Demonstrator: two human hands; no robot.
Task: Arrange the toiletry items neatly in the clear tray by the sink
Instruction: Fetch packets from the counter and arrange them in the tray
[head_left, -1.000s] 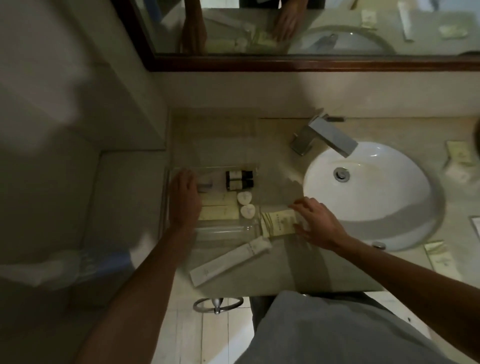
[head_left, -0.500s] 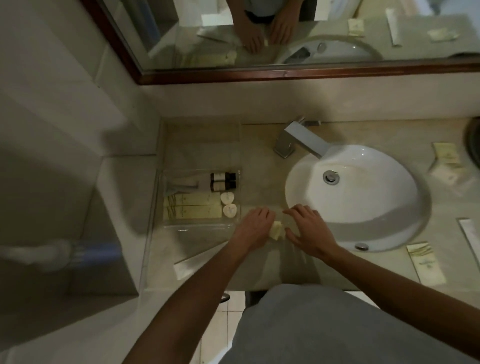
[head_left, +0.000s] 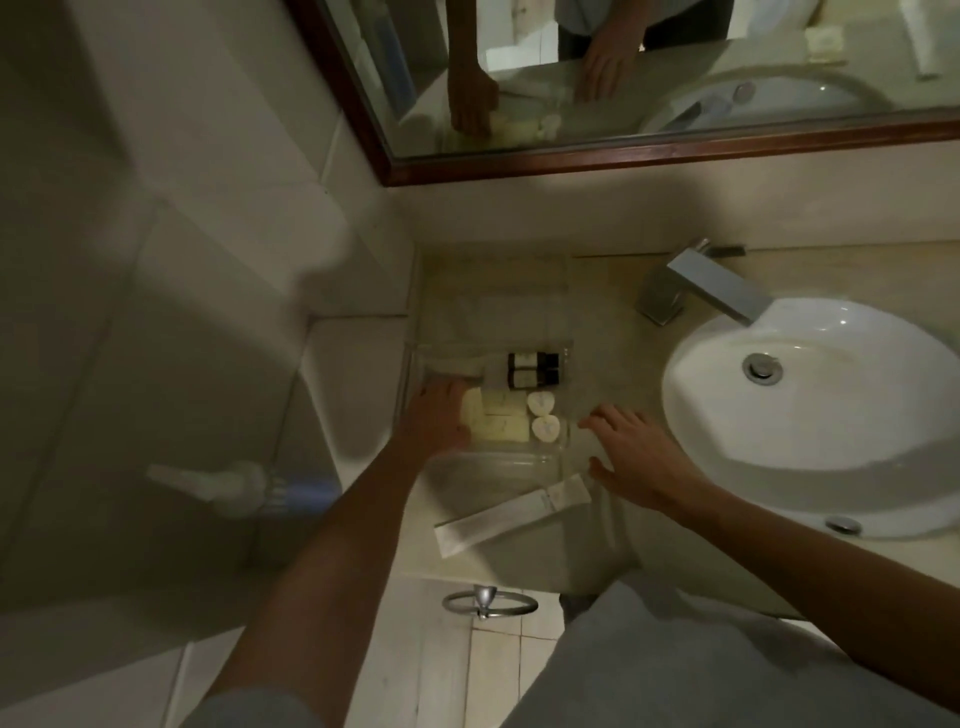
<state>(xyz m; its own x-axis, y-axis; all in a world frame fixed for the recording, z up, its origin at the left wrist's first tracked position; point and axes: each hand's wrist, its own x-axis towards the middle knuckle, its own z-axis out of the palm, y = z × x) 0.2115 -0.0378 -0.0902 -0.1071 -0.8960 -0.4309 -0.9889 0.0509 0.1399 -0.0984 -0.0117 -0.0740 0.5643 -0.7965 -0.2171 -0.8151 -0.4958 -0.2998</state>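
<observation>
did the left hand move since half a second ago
Yes. The left hand was at the clear tray's sink-side corner, close to the right hand; now it reaches into the tray's far-left side, over the pale packets.

— How many things lay in the tray (head_left: 566, 364)?
— Two dark bottles (head_left: 532, 369), two white heart-shaped soaps (head_left: 543, 414) and what looked like two pale packets (head_left: 498, 421); dim light made those hard to count.
— And outside it?
— One long white packet (head_left: 514, 514) on the bench (head_left: 613, 322), one sink (head_left: 810, 415), one tap (head_left: 696, 288).
</observation>
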